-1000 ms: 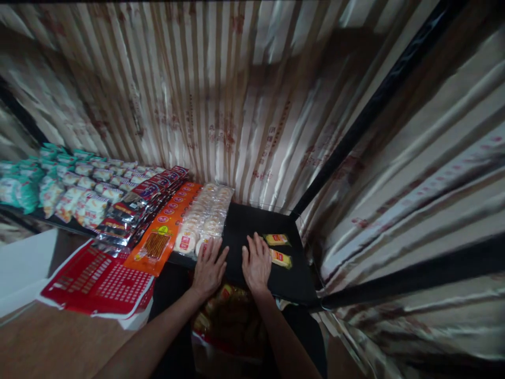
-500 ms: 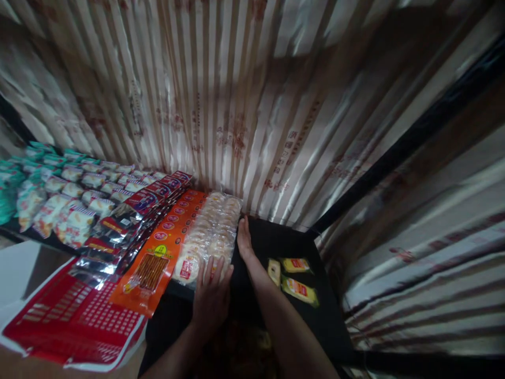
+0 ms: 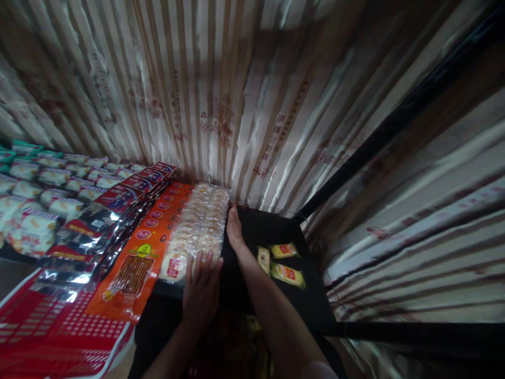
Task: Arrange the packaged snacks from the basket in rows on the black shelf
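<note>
Two rows of round white crackers in clear wrappers [image 3: 205, 221] lie overlapped on a black shelf [image 3: 260, 223]. My left hand [image 3: 202, 281] rests with its fingers stretched over the near end of the right-hand row. Along the right side of the rows, toward the back, my right hand [image 3: 234, 227] stands on edge with straight fingers, close against the wrappers. Neither hand grasps anything. Left of the crackers, orange snack packets [image 3: 134, 263] with brown sticks in a window lie overlapped in a row.
Farther left are dark red and silver packets [image 3: 87, 231] and many white bags [image 3: 59, 202]. A red basket [image 3: 79, 337] stands at the lower left. Several small yellow-wrapped packs [image 3: 287, 273] lie on the right. A striped curtain [image 3: 213, 105] and black pole [image 3: 355, 158] bound the shelf.
The view has shifted, so everything appears farther left and the basket is partly cut off. Both hands keep about the same places against the cracker rows.
</note>
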Tool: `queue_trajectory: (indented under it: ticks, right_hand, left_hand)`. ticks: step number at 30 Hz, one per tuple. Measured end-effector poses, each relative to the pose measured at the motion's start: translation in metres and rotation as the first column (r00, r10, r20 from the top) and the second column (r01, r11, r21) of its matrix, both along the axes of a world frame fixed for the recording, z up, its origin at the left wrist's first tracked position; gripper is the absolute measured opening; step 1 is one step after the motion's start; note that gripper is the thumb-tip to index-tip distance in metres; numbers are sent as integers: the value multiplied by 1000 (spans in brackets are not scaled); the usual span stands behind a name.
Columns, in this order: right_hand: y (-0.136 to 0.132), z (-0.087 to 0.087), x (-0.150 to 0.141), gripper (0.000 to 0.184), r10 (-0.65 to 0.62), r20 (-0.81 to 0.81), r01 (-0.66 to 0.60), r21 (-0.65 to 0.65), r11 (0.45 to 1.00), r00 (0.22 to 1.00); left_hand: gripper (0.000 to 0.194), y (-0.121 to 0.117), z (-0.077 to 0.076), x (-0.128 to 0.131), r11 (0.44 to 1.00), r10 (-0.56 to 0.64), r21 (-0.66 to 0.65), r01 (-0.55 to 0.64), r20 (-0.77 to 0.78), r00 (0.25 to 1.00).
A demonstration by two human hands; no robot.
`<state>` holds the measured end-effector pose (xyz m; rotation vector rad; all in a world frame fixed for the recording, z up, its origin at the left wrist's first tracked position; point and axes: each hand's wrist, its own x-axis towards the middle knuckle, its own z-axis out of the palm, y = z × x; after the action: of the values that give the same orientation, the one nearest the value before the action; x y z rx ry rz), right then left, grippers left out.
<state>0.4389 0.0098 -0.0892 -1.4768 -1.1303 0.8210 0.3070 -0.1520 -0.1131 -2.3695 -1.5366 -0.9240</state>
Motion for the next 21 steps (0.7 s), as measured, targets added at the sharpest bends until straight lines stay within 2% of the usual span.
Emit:
queue_trajectory:
  ticks: [3,6,9,12,15,18,21]
  right_hand:
    - [-35,13,25,59,-81,241,62,85,994,967]
    - [-90,19,58,44,-181,485,71,236,969,856]
    - [-144,14,82,34,-216,656,22,290,957,723]
    - [-178,1,89,33,-184,753,-15,249,968,632]
    - [-189,-15,87,36,-127,791,-55,199,978,598]
    - [-191,-28,83,38,-113,778,-75,202,977,618]
    - [-193,-34,82,39,-106,742,-92,221,971,662]
  left_hand:
    - [46,-3,2,-2,999,-19,26,19,-27,999]
    - [49,-11,2,0,997,-66,45,64,45,997]
    - [49,-21,3,12,978,-203,-2,206,171,964]
    - [47,-24,4,36,937,-299,-86,340,312,902]
    - [46,-16,8,64,876,-223,-290,386,466,856]
    - [47,-3,16,85,749,-2,-541,382,575,818]
    - [51,5,24,95,648,150,-648,400,624,767]
